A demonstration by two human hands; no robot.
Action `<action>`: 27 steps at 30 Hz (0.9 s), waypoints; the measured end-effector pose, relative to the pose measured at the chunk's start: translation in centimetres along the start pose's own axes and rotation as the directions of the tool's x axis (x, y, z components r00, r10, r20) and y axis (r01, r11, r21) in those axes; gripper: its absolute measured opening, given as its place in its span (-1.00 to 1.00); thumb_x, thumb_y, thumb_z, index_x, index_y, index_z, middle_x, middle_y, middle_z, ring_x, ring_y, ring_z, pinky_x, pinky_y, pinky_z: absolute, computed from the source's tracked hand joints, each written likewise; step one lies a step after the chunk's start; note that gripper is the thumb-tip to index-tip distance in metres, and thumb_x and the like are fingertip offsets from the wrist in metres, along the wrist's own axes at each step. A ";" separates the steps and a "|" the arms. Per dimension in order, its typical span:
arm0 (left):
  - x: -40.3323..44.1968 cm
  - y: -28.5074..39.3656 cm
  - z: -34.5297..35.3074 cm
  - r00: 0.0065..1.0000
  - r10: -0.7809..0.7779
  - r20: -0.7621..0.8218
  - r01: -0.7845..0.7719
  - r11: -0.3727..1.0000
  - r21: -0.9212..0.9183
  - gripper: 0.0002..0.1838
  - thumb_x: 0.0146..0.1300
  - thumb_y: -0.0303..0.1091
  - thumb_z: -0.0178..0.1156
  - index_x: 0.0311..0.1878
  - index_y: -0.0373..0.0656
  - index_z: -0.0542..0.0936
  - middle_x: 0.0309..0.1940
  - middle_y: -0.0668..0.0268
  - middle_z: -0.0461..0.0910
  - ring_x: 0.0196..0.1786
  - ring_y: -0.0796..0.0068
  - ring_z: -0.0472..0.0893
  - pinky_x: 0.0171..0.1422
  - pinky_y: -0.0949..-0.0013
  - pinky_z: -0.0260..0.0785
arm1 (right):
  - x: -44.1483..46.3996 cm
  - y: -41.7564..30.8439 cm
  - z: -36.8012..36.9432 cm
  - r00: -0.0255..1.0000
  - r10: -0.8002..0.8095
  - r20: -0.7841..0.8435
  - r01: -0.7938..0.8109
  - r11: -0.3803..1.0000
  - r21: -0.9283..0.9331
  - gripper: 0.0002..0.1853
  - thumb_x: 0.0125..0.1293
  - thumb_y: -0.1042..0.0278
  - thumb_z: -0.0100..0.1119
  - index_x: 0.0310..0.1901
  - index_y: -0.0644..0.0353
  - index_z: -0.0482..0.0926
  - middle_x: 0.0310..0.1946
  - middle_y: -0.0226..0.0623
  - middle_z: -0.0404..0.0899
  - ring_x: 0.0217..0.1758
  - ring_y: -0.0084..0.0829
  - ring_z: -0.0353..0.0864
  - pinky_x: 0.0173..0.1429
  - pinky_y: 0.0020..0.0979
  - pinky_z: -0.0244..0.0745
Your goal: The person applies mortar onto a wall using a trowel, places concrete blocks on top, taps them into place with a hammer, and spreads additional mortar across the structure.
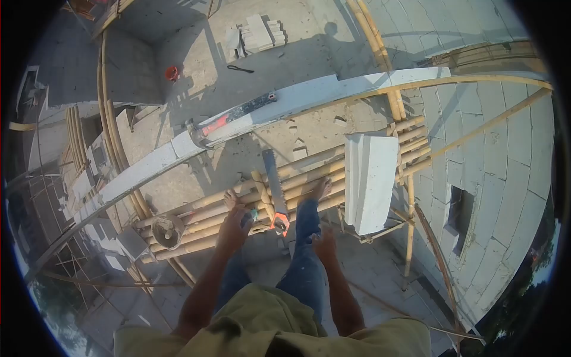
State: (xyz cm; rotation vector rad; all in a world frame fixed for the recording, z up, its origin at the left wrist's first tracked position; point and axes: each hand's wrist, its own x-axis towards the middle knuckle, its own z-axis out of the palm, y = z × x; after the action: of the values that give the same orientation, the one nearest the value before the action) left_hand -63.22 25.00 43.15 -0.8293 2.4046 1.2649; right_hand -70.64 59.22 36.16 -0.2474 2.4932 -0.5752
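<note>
My left hand (234, 231) hangs over the bamboo poles (208, 213) by my left foot. Its fingers are curled, with a small bluish-green item (254, 213) beside the fingertips; whether I hold that item is unclear. My right hand (324, 243) is in front of my right knee, fingers bent inward; anything inside them is hidden. Between my feet a handsaw (275, 178) lies across the poles, its orange handle toward me. A mortar-stained bucket (167, 232) stands left of my left hand. To the right, pale blocks (372, 181) are stacked on the poles.
A narrow block wall (297, 95) crosses ahead, with a long dark-and-red tool (238, 113) lying on top. Beyond it are a red container (172, 73) and more blocks (260, 31) on the floor. Bamboo uprights (106, 107) stand left; a block wall (485, 160) rises right.
</note>
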 end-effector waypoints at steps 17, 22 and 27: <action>-17.3 -31.0 2.8 0.538 -0.767 -0.349 0.689 0.639 -0.342 -0.44 0.28 -0.14 0.41 0.26 -0.20 0.56 0.40 -0.03 0.46 0.45 -0.11 0.45 0.49 -0.01 0.39 | -7.4 -2.3 -2.4 0.910 -0.094 0.404 0.218 0.937 -0.274 -0.61 0.38 0.50 0.11 0.22 0.43 0.46 0.13 0.23 0.50 0.26 0.21 0.48 0.39 0.03 0.37; -16.5 -44.5 2.7 0.427 -0.877 -0.221 0.779 0.481 -0.402 -0.47 0.27 -0.14 0.40 0.23 -0.21 0.60 0.34 0.01 0.52 0.44 -0.05 0.48 0.47 0.05 0.42 | -6.9 -4.4 -1.0 0.906 -0.139 0.400 0.312 0.858 -0.409 -0.61 0.35 0.55 0.11 0.21 0.38 0.49 0.09 0.14 0.52 0.22 0.13 0.51 0.38 -0.03 0.40; -13.2 -54.3 4.6 0.376 -0.885 -0.275 0.853 0.447 -0.271 -0.06 0.23 -0.02 0.43 0.61 -0.12 0.28 0.62 0.08 0.26 0.67 0.04 0.20 0.68 -0.05 0.14 | -6.7 -4.9 -0.9 0.868 -0.092 0.488 0.367 0.780 -0.507 -0.62 0.36 0.52 0.09 0.20 0.39 0.48 0.08 0.17 0.50 0.23 0.14 0.51 0.37 -0.02 0.40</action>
State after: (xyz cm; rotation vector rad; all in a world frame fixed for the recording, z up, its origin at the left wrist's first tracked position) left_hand -19.46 9.21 11.94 -2.1700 1.5595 0.7499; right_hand -65.33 57.08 42.30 -0.8451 2.1242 0.1876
